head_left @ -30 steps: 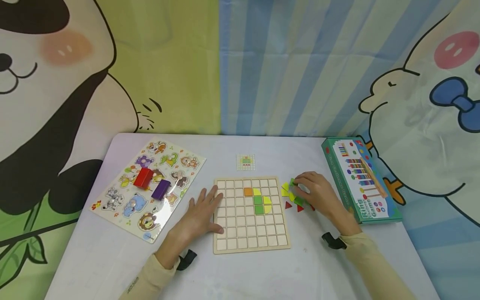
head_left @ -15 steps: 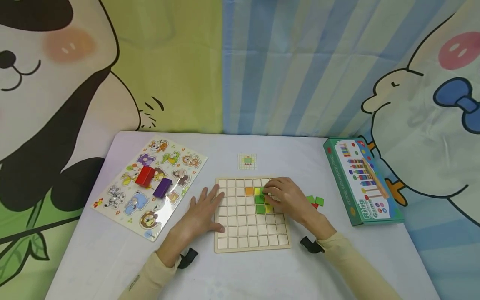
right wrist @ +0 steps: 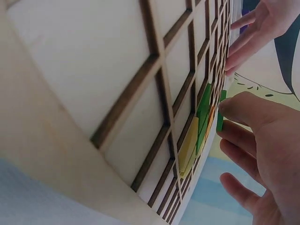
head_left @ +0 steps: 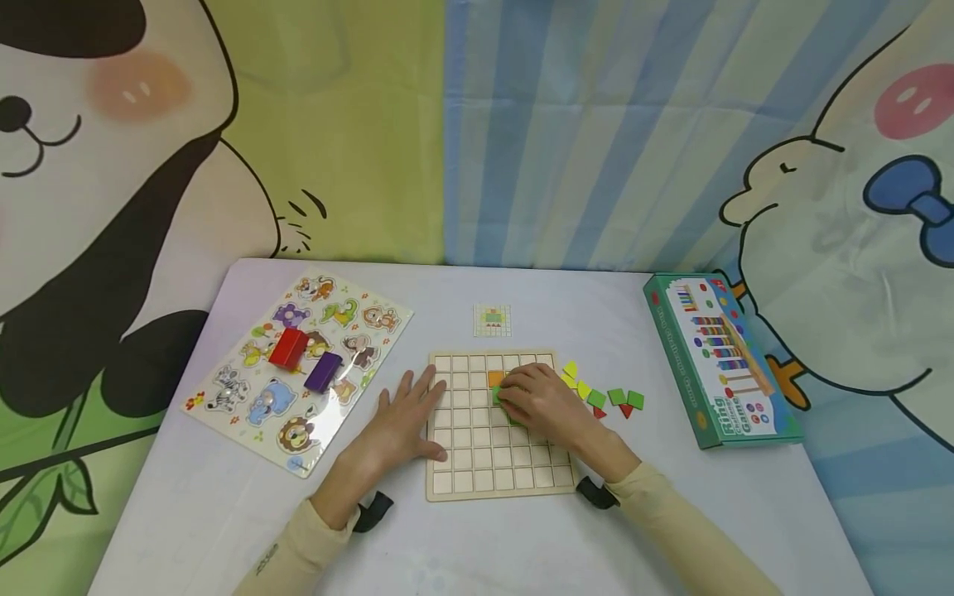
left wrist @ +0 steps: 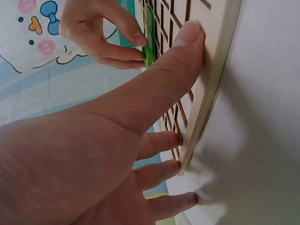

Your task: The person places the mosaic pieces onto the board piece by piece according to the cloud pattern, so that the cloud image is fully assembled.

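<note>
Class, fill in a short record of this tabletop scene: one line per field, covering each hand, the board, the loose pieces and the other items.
Left hand: flat, fingers straight, pressing the left edge of the wooden grid board
Right hand: pinches a green square tile over the board
Board cells: an orange square tile shows beside the right hand
Loose pieces: yellow, green and red, right of the board
Other items: animal puzzle, small pattern card, green game box

grid board [head_left: 492,463]: pale unfinished wood, matt, darker grooved lines | green tile [right wrist: 220,117]: painted wood look, smooth, flat colour | animal puzzle [head_left: 298,368]: glossy printed surface, glare patches | game box [head_left: 719,364]: printed cardboard, slight sheen | table [head_left: 186,513]: smooth matt white | backdrop [head_left: 581,132]: printed cloth, creased
</note>
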`<state>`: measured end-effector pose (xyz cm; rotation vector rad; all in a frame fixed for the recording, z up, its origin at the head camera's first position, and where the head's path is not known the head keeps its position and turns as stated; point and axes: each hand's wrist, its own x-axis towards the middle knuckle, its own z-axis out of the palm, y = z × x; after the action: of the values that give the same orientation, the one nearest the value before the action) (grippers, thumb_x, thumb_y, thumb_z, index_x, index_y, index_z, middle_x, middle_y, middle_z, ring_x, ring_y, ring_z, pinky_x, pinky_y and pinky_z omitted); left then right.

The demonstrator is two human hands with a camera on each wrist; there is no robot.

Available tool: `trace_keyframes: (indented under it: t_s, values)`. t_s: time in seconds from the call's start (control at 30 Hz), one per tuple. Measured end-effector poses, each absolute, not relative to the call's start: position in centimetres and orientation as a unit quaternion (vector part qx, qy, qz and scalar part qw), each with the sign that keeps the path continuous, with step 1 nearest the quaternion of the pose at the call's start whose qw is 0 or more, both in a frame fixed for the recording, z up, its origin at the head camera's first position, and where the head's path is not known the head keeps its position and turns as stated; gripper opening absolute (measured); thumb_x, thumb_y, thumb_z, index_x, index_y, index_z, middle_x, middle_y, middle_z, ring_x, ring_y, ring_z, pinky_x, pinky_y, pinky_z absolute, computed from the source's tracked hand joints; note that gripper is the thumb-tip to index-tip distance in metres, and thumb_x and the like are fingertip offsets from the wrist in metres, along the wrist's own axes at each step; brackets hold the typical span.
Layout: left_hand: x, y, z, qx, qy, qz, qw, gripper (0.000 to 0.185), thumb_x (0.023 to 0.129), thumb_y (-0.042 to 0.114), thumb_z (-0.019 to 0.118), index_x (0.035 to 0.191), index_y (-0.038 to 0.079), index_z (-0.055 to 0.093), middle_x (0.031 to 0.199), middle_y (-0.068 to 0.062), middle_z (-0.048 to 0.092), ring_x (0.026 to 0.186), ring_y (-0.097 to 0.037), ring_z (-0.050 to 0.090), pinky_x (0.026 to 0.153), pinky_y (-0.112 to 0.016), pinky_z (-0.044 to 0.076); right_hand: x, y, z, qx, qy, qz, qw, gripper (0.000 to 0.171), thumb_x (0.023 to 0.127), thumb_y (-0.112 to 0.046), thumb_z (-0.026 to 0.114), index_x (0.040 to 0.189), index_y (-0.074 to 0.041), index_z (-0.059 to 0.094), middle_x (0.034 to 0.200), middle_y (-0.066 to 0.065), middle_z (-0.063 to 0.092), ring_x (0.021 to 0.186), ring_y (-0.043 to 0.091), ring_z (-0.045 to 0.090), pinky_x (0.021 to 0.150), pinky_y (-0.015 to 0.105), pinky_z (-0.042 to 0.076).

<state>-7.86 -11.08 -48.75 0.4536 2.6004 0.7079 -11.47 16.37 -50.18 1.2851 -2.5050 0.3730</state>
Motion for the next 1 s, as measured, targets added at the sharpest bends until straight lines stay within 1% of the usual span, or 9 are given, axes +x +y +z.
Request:
trace_keyframes:
  t_s: [0.23, 0.43, 0.6, 0.77, 1.0]
  values:
    - [-7.8, -11.1, -48.5, 0.162, 0.933, 0.249, 0.204, 0.107, 0.071, 0.032, 0.091, 0.158, 0.006, 0.034, 0.171, -0.017, 0.011, 0.155, -0.049, 0.006, 0.117, -0.078, 0.01, -11.5, 16.4, -50.9, 0.454, -0.869, 0.125, 0.15, 0.01, 0.087, -0.013, 0.08, 0.097, -0.013, 0.08, 0.103, 0.002, 0.078, 0.104, 0.023, 0.07, 0.096, 0.039, 0.055]
    - [-7.8, -11.1, -48.5, 0.161, 0.932, 0.251, 0.205, 0.107, 0.071, 0.031, 0.091, 0.158, 0.005, 0.034, 0.17, -0.017, 0.012, 0.155, -0.049, 0.006, 0.116, -0.078, 0.01, -11.4, 16.4, -51.0, 0.455, -0.871, 0.12, 0.144, 0.014, 0.086, -0.014, 0.081, 0.1, -0.012, 0.081, 0.106, 0.003, 0.076, 0.106, 0.024, 0.069, 0.097, 0.041, 0.054]
    - [-7.8, -11.1, -48.4, 0.162, 0.933, 0.248, 0.204, 0.107, 0.071, 0.032, 0.091, 0.158, 0.006, 0.034, 0.17, -0.017, 0.011, 0.155, -0.049, 0.006, 0.117, -0.078, 0.01, -11.4, 16.3, -51.0, 0.452, -0.873, 0.127, 0.134, 0.012, 0.088, -0.013, 0.078, 0.1, -0.013, 0.081, 0.107, 0.004, 0.074, 0.108, 0.025, 0.067, 0.098, 0.042, 0.054]
    - [-7.8, -11.1, -48.5, 0.163, 0.933, 0.251, 0.201, 0.106, 0.071, 0.032, 0.091, 0.157, 0.005, 0.035, 0.17, -0.018, 0.012, 0.155, -0.05, 0.007, 0.116, -0.078, 0.011, -11.3, 16.3, -50.8, 0.449, -0.873, 0.135, 0.133, 0.009, 0.09, -0.012, 0.076, 0.098, -0.015, 0.081, 0.105, 0.003, 0.072, 0.106, 0.024, 0.066, 0.098, 0.042, 0.054]
    - [-7.7, -11.1, -48.6, 0.161, 0.932, 0.256, 0.202, 0.107, 0.07, 0.031, 0.091, 0.157, 0.005, 0.035, 0.17, -0.017, 0.011, 0.155, -0.05, 0.006, 0.116, -0.078, 0.01, -11.5, 17.3, -50.0, 0.428, -0.88, 0.158, 0.131, 0.016, 0.085, -0.012, 0.081, 0.101, -0.012, 0.082, 0.1, 0.002, 0.072, 0.103, 0.023, 0.066, 0.095, 0.04, 0.055]
